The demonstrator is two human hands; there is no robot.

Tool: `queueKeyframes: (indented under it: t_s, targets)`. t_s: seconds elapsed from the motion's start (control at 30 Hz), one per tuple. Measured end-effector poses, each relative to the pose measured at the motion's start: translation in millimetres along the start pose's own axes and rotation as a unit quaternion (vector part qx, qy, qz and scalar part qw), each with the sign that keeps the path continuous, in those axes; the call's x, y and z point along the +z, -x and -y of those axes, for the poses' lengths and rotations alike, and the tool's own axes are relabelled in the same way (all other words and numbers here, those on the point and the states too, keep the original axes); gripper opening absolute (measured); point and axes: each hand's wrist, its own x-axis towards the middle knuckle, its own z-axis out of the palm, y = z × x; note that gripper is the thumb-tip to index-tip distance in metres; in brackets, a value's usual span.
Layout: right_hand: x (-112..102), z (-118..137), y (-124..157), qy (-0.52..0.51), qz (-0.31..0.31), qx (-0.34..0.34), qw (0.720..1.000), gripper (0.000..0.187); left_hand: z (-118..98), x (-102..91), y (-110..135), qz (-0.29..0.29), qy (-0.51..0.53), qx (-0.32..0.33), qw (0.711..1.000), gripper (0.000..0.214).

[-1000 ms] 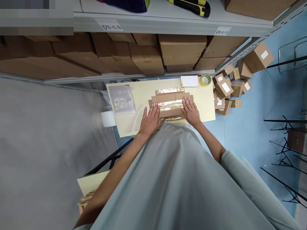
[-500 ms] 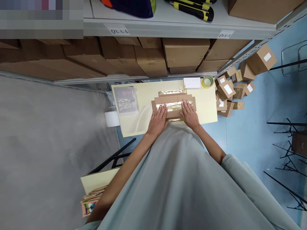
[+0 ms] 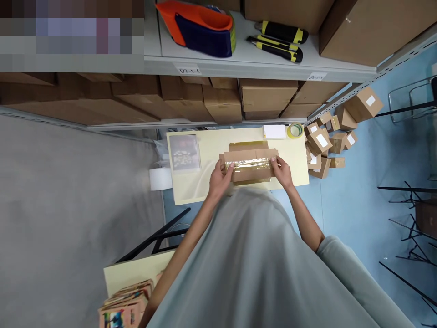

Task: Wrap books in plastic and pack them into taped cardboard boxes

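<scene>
A brown cardboard box (image 3: 251, 173), with shiny clear tape running across its upper face, is at the front of the pale yellow table (image 3: 290, 168). Its left end is gripped by my left hand (image 3: 219, 180), thumb on top and fingers at the side. My right hand (image 3: 282, 172) grips the right end in the same way. Taped cardboard edges show behind and in front of the box. Whether it rests on the table or is slightly raised, I cannot tell.
A tape roll (image 3: 294, 130) and white label stack (image 3: 274, 131) lie at the table's back. A clear bag (image 3: 185, 152) lies left. Small boxes (image 3: 321, 141) are heaped at right. Above, a shelf (image 3: 239, 68) holds an orange-and-blue tape dispenser (image 3: 205, 32) and utility knives (image 3: 280, 48).
Both hands lay flat on the taped top before; now they have moved outward and closed around the box's two ends. The view has tilted up, showing more of the shelf.
</scene>
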Motion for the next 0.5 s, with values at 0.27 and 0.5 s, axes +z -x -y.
queueKeyframes:
  t_s: [0.27,0.5]
  targets:
    - [-38,53,33,-0.018,-0.099,0.017,0.995,0.072,-39,-33.2,42,-0.085,0.015,0.097,0.991,0.066]
    - [-40,67,24,-0.022,-0.113,-0.021,0.993,0.066,-64,-47.2,42,-0.112,-0.045,0.14,0.983,0.058]
